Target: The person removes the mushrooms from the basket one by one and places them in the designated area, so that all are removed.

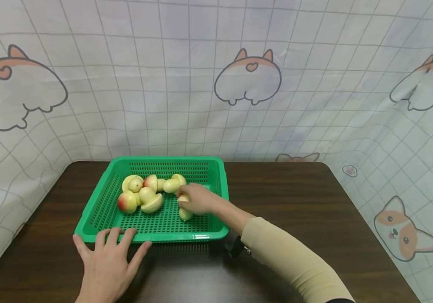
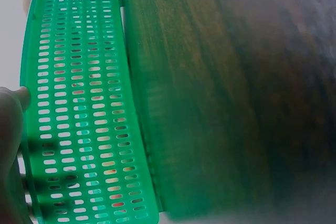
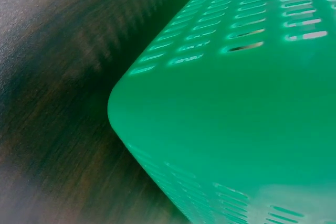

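Note:
A green plastic basket (image 1: 221,219) with slotted walls holds several fruit pieces in the head view. My right hand (image 1: 197,198) reaches over its right side and grips a pale yellow fruit piece (image 1: 184,198); another pale piece (image 1: 186,215) shows just below the fingers. My left hand (image 1: 108,261) rests on the front rim at the left corner, fingers spread over the edge. The left thumb (image 2: 23,97) touches the rim in the left wrist view. In the right wrist view a basket corner (image 3: 210,114) fills the picture and the right hand is hidden.
Red-and-yellow peach-like pieces (image 1: 127,202) and pale halves (image 1: 152,204) lie in the basket's left and middle. The basket stands on a dark wooden table (image 1: 284,198). Behind and at the right hangs a white gridded cloth (image 1: 186,105) with dog drawings.

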{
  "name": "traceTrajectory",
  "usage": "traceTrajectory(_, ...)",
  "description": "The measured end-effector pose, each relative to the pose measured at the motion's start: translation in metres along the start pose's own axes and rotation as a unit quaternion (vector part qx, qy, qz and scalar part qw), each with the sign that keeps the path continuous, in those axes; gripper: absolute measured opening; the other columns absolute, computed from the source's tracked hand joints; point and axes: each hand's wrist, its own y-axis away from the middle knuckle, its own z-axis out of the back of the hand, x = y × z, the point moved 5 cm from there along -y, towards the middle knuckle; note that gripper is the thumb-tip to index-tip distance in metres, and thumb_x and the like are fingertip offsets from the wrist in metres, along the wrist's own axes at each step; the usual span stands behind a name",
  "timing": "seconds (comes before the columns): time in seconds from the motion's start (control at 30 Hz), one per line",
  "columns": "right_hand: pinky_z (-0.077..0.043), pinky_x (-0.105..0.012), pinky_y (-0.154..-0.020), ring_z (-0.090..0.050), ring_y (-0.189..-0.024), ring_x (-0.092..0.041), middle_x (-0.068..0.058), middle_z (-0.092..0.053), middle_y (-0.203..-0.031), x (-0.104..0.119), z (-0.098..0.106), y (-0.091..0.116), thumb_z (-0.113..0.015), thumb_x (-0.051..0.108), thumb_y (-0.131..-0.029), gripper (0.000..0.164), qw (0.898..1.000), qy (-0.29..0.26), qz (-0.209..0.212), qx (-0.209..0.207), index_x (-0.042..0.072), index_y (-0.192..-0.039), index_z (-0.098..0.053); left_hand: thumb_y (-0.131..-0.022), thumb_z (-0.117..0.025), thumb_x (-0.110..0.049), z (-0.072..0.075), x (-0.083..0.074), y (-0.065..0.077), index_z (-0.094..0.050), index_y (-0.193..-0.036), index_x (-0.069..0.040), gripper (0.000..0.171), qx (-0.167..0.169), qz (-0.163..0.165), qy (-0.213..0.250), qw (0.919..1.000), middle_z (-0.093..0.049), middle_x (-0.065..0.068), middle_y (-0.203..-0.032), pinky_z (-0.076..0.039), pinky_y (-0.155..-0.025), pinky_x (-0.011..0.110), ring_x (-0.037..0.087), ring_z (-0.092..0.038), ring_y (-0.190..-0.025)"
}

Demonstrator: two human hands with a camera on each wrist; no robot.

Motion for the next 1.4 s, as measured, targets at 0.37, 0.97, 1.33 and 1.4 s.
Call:
traceTrajectory(0.37,-0.051,-0.026,-0.078,-0.061,-0.099,-0.015,-0.004,-0.066,-0.122,-0.001,0.006,0.002,-0.065,0.018,-0.102,0.026,0.996,-0.081,0.023,-0.037,0.006,-0.125,-0.069,-0.096,-0.060,-0.062,-0.001,0.000,-0.001,-0.070,-0.112,-0.011,0.055,0.011,-0.002,-0.008,0.9999,-0.063,0.018,-0.102,0.003,-0.099,0.088,0.049,-0.054,-0.108)
traceTrajectory(0.97,-0.053,-0.028,-0.077,-0.059,-0.101,-0.012,0.004,-0.063,-0.127,0.004,0.026,0.022,-0.069,0.018,-0.095,0.029,0.976,-0.190,0.047,-0.100,0.013,-0.123,-0.071,-0.098,-0.054,-0.064,-0.002,0.000,0.001,-0.069,-0.114,-0.012,0.056,0.016,-0.003,-0.022,0.9996,-0.063,0.017,-0.105,0.001,-0.099,0.088,0.048,-0.054,-0.109)
traceTrajectory(1.33,-0.057,-0.032,-0.074,-0.063,-0.094,-0.018,0.003,-0.064,-0.118,-0.005,0.046,0.036,-0.068,0.014,-0.095,0.031,0.965,-0.233,0.047,-0.109,0.013,-0.126,-0.069,-0.098,-0.056,-0.062,-0.002,0.000,0.001,-0.068,-0.116,-0.012,0.054,0.022,0.003,-0.016,0.9996,-0.062,0.018,-0.106,0.003,-0.100,0.087,0.048,-0.053,-0.111)
traceTrajectory(1.4,-0.058,-0.034,-0.074,-0.062,-0.096,-0.019,0.001,-0.063,-0.119,-0.007,0.050,0.038,-0.068,0.013,-0.095,0.032,0.962,-0.246,0.050,-0.107,0.012,-0.127,-0.068,-0.098,-0.057,-0.062,-0.003,0.000,0.001,-0.068,-0.115,-0.012,0.054,0.024,0.005,-0.017,0.9996,-0.062,0.018,-0.106,0.003,-0.101,0.087,0.048,-0.052,-0.111)
